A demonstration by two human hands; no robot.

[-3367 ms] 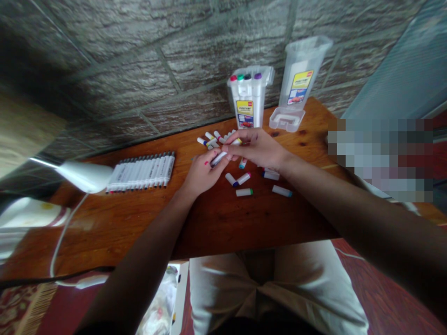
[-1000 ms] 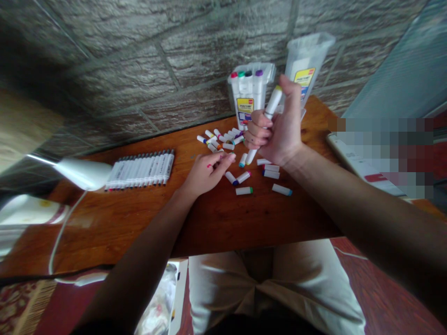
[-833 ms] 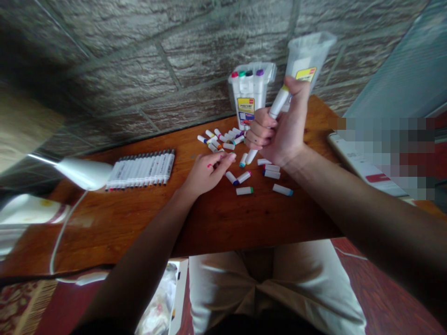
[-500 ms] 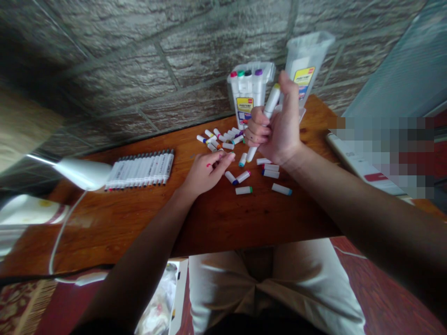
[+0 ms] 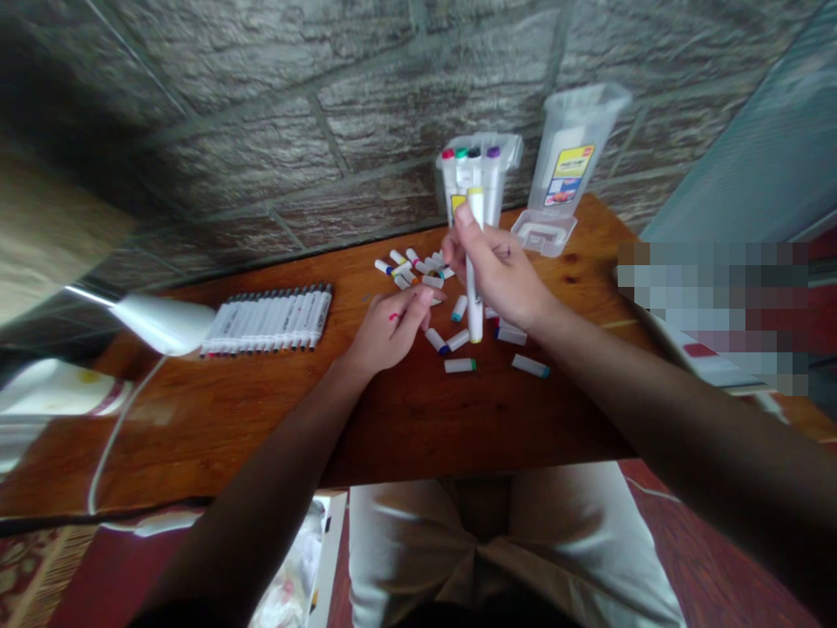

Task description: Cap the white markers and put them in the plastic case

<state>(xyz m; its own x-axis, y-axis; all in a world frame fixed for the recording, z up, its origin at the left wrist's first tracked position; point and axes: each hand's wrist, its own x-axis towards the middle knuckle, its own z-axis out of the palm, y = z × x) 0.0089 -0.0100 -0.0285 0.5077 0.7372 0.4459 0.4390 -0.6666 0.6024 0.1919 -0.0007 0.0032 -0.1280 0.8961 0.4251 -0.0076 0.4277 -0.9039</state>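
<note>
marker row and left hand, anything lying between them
No: in the head view, the stretch of table between the marker row and the left hand is bare.

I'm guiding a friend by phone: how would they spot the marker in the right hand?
Start at the wooden table, then find the right hand over the loose caps. It grips a white marker, longer than any cap; yellow at both ends sets it apart from the red-, green-, black- and purple-topped markers in the clear case behind.
</note>
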